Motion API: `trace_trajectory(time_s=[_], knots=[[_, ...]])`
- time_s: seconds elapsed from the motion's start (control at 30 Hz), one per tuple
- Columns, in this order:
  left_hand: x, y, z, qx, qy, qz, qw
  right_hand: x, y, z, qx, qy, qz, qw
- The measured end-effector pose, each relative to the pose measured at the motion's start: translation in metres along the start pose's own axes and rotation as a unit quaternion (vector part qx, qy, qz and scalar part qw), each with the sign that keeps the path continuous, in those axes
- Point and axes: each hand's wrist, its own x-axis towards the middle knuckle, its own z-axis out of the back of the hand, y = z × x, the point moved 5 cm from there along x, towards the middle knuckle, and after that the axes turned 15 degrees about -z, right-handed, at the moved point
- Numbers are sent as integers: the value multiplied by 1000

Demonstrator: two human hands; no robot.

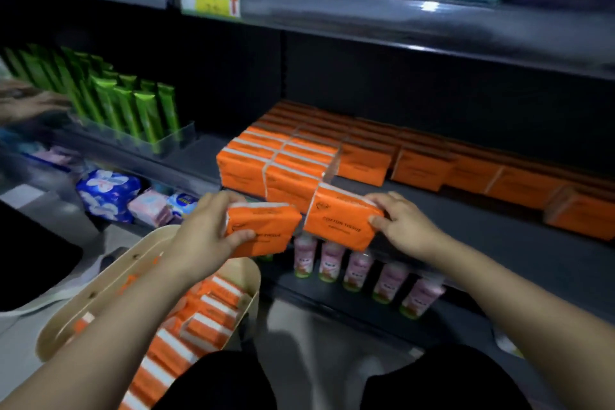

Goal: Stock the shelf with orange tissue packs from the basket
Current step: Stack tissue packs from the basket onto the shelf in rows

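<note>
Gripping one pack each, left hand [213, 226] and right hand [404, 226] hold long axes sideways; shelf [466, 226] stack [276, 173] lies just beyond, nearer the right.

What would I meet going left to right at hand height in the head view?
left hand → orange tissue pack it holds → second orange tissue pack → right hand holding that one
</note>
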Motion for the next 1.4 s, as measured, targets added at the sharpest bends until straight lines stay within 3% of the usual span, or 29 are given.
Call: trace_trajectory(time_s=[0.27,0.8,0.93,1.07,1.13,1.23,1.3,1.4], knots=[[43,-19,-34,-57,1,-32,998,37,-46,45,33,-82,-78,993],[81,-13,-76,-105,40,-43,993,135,-35,14,79,-180,-148,969],[85,-18,-84,-117,42,-36,992,132,-40,10,82,-161,-148,972],[90,-24,-93,-127,44,-26,991,101,-30,26,130,-194,-72,970],[94,-30,-96,-131,40,-32,990,79,-16,28,151,-138,16,979],[100,-41,-104,-140,28,-35,989,50,-3,12,75,-5,116,990],[102,-49,-110,-141,33,-42,989,45,-9,4,23,11,119,993],[105,-56,-112,-70,50,-81,993,51,-28,10,31,-19,82,996]])
